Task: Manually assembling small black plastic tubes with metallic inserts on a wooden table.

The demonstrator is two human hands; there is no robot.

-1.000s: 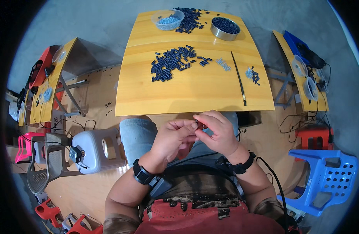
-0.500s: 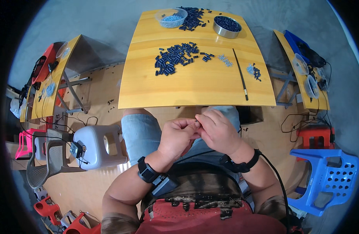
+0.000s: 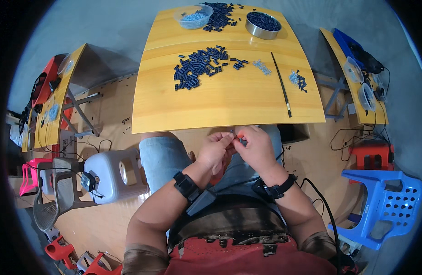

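Both hands' grip – left hand [image 3: 216,147], right hand [image 3: 258,147] – pinched on a small dark part [image 3: 240,139] over the lap; loosened fingers could drop it

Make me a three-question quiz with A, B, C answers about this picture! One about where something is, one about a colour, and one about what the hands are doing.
1. Where is the metal bowl?
A. at the far right of the yellow table
B. on the floor
C. on the blue stool

2. What colour is the stool on the person's right?
A. green
B. blue
C. white

3. What are the left hand and right hand doing?
A. resting flat on the table
B. hanging apart at the person's sides
C. held close together over the lap, pinching a small dark piece

Answers:
1. A, the bowl sits near the table's far edge, to the right.
2. B, its seat and legs are plainly blue.
3. C, the fingertips of both hands meet just below the table's near edge around the small part.
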